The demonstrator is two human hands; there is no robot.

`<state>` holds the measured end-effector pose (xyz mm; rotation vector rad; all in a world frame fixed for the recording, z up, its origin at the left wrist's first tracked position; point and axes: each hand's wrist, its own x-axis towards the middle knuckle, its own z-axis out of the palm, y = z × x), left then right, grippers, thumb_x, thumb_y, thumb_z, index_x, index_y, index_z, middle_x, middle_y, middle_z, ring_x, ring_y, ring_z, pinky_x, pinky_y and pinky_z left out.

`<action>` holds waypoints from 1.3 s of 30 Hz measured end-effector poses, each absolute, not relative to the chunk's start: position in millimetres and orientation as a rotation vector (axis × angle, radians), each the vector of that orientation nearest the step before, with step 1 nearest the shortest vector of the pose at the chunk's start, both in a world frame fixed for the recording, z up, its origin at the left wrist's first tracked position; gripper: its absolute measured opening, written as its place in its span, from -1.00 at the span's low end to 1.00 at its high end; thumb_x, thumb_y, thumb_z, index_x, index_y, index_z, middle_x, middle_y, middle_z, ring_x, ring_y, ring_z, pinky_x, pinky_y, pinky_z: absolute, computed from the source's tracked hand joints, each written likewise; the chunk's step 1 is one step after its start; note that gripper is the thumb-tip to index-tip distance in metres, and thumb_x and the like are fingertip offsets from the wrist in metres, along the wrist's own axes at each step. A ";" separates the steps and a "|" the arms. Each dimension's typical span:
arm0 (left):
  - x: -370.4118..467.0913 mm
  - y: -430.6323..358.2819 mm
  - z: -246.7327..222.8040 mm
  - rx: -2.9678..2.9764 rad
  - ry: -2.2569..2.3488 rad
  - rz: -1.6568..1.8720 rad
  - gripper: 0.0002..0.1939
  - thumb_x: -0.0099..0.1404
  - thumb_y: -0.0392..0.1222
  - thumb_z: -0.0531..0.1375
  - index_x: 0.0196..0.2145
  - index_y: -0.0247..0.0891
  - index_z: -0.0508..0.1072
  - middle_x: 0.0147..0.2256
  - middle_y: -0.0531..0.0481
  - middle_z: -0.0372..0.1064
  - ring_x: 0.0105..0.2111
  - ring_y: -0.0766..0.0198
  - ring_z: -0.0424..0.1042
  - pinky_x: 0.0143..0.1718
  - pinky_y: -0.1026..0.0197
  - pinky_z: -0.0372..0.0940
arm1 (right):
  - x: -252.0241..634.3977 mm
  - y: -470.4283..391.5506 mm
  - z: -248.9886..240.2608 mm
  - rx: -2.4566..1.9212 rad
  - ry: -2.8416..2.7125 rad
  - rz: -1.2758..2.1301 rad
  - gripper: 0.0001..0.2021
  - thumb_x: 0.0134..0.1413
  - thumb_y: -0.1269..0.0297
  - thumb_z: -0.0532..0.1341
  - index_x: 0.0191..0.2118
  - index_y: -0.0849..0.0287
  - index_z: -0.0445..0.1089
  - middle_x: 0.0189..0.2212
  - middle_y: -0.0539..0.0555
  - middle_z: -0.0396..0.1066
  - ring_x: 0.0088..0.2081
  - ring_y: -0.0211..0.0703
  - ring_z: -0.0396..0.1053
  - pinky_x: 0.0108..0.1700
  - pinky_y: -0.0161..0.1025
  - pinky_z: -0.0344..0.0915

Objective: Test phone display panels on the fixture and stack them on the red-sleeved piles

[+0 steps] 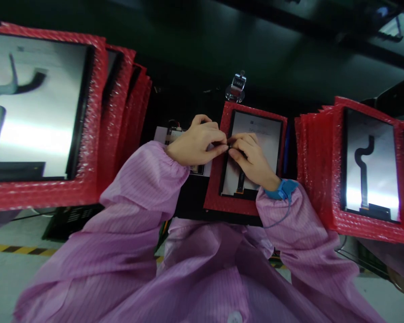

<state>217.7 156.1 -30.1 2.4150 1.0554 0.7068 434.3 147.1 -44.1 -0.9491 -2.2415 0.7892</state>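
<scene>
A display panel [264,128] with a silvery back and black border lies in front of me on a red bubble-wrap sheet [218,197]. Its dark ribbon cable [241,181] rises from the lower edge and passes beneath my right hand [251,154]. That hand is closed, pinching a small dark bit that looks like the cable's end over the panel's left edge. My left hand [202,141] meets it there, thumb and forefinger pressed together; what they hold is hidden. Under my left wrist sits a small white-based device [160,133] with wires, partly covered.
Red-wrapped panels are stacked at the left [117,112] and at the right [316,166]. A metal tally counter [237,85] stands behind the middle panel. A blue strap [281,189] with a cord rings my right wrist. Something blue and narrow [286,148] lies right of the panel.
</scene>
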 end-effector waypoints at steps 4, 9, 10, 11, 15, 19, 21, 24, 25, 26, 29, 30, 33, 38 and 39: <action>216.0 156.7 -29.7 2.369 1.055 0.720 -0.79 0.33 -0.11 0.15 -0.38 -0.21 0.52 -0.44 0.06 0.46 -0.31 0.20 0.44 0.12 -0.13 0.11 | 436.5 147.6 -43.0 -0.936 -2.258 0.809 -0.73 0.41 0.09 0.08 -0.32 0.09 0.30 -0.06 0.11 0.46 0.03 0.00 0.30 0.12 0.04 0.16; 215.0 155.7 -27.2 2.323 1.081 0.728 -0.82 0.29 -0.11 0.19 -0.40 -0.17 0.56 -0.41 0.08 0.54 -0.26 0.18 0.48 0.16 -0.13 0.08 | 435.3 145.9 -42.0 -0.952 -2.250 0.809 -0.76 0.39 0.12 0.12 -0.33 0.08 0.31 -0.05 0.10 0.46 0.05 0.02 0.28 0.12 0.05 0.18; 215.4 155.5 -27.4 2.320 1.083 0.724 -0.82 0.28 -0.11 0.20 -0.40 -0.17 0.56 -0.41 0.08 0.54 -0.26 0.19 0.48 0.16 -0.13 0.08 | 434.7 145.3 -41.8 -0.961 -2.253 0.810 -0.77 0.38 0.14 0.13 -0.33 0.08 0.31 -0.05 0.10 0.45 0.05 0.02 0.28 0.12 0.05 0.18; 216.2 155.6 -28.0 2.319 1.088 0.716 -0.83 0.27 -0.11 0.20 -0.40 -0.17 0.55 -0.42 0.09 0.54 -0.27 0.19 0.48 0.16 -0.13 0.09 | 434.1 144.8 -41.7 -0.970 -2.258 0.809 -0.78 0.38 0.15 0.13 -0.33 0.08 0.31 -0.04 0.10 0.45 0.05 0.02 0.27 0.12 0.05 0.18; 221.5 157.2 -32.0 2.335 1.148 0.678 -0.87 0.21 -0.12 0.22 -0.43 -0.19 0.51 -0.47 0.11 0.48 -0.31 0.21 0.46 0.14 -0.14 0.09 | 432.0 143.5 -42.6 -0.992 -2.280 0.783 -0.80 0.37 0.19 0.13 -0.32 0.08 0.32 -0.04 0.11 0.45 0.05 0.03 0.27 0.12 0.05 0.18; 221.8 151.1 -26.4 2.437 1.225 0.803 -0.84 0.29 -0.08 0.22 -0.36 -0.22 0.47 -0.29 0.02 0.51 -0.14 0.12 0.44 0.20 -0.19 0.06 | 432.1 143.8 -45.2 -1.006 -2.263 0.764 -0.73 0.41 0.08 0.07 -0.29 0.09 0.33 -0.08 0.13 0.45 0.03 0.02 0.28 0.12 0.03 0.18; 218.6 137.0 -20.9 2.405 1.366 1.061 -0.80 0.38 -0.07 0.15 -0.29 -0.24 0.44 -0.17 -0.07 0.48 -0.07 0.10 0.40 0.12 -0.12 0.18 | 432.9 143.9 -45.9 -0.976 -2.230 0.772 -0.67 0.44 0.02 0.00 -0.25 0.10 0.34 -0.09 0.14 0.45 0.01 0.00 0.30 0.13 0.03 0.17; 214.0 100.3 -21.0 2.101 1.738 1.417 -0.80 0.47 -0.18 0.03 -0.31 -0.23 0.36 -0.35 0.00 0.37 -0.34 0.24 0.35 -0.26 0.14 0.29 | 434.3 143.1 -45.4 -0.935 -2.146 0.792 -0.61 0.46 -0.03 -0.09 -0.15 0.11 0.34 -0.10 0.15 0.44 0.01 -0.03 0.30 0.13 0.01 0.18; 213.3 86.3 -24.7 2.047 1.833 1.375 -0.81 0.48 -0.21 0.01 -0.29 -0.22 0.36 -0.41 0.04 0.33 -0.45 0.29 0.30 -0.37 0.18 0.26 | 434.7 142.6 -44.8 -0.940 -2.112 0.795 -0.60 0.47 -0.04 -0.10 -0.12 0.11 0.34 -0.10 0.15 0.44 0.01 -0.03 0.30 0.13 0.00 0.19; 213.3 73.1 -29.9 2.093 1.835 1.208 -0.84 0.47 -0.23 0.03 -0.25 -0.22 0.38 -0.42 0.05 0.35 -0.49 0.30 0.29 -0.42 0.19 0.25 | 435.0 142.2 -44.3 -0.954 -2.079 0.793 -0.61 0.47 -0.03 -0.10 -0.10 0.11 0.34 -0.10 0.15 0.43 0.01 -0.04 0.29 0.12 0.00 0.20; 215.9 44.3 -49.1 2.303 1.882 0.829 -0.78 0.44 -0.21 0.06 -0.04 -0.27 0.42 -0.33 -0.06 0.45 -0.38 0.18 0.43 -0.32 0.13 0.34 | 435.5 141.4 -43.0 -1.000 -2.005 0.752 -0.64 0.47 0.00 -0.09 -0.09 0.10 0.33 -0.12 0.13 0.43 -0.02 -0.04 0.30 0.09 -0.02 0.20; 217.1 39.3 -54.5 2.352 1.904 0.722 -0.72 0.44 -0.19 0.06 0.03 -0.29 0.41 -0.31 -0.09 0.46 -0.34 0.13 0.45 -0.29 0.11 0.36 | 435.7 141.2 -42.8 -1.005 -1.988 0.732 -0.65 0.47 0.02 -0.09 -0.10 0.10 0.33 -0.13 0.13 0.43 -0.03 -0.04 0.30 0.08 -0.02 0.20; 220.2 35.1 -63.9 2.433 1.949 0.514 -0.60 0.46 -0.13 0.03 0.15 -0.30 0.40 -0.32 -0.12 0.44 -0.32 0.06 0.46 -0.26 0.06 0.38 | 436.6 140.5 -42.8 -1.011 -1.953 0.692 -0.67 0.47 0.06 -0.09 -0.13 0.09 0.33 -0.15 0.11 0.43 -0.04 -0.05 0.31 0.09 -0.03 0.18; 221.9 38.9 -66.6 2.491 1.979 0.449 -0.56 0.47 -0.08 0.02 0.18 -0.30 0.42 -0.34 -0.13 0.42 -0.33 0.04 0.46 -0.28 0.08 0.37 | 437.4 140.2 -41.5 -1.030 -1.931 0.662 -0.67 0.47 0.07 -0.10 -0.14 0.09 0.33 -0.13 0.12 0.42 -0.02 -0.03 0.30 0.10 -0.02 0.19; 221.5 39.4 -66.8 2.500 1.987 0.449 -0.56 0.48 -0.07 0.03 0.17 -0.30 0.43 -0.34 -0.13 0.42 -0.33 0.05 0.46 -0.29 0.09 0.36 | 437.4 140.8 -40.7 -1.032 -1.933 0.654 -0.66 0.47 0.07 -0.10 -0.14 0.09 0.33 -0.13 0.13 0.42 -0.02 -0.03 0.30 0.10 -0.02 0.19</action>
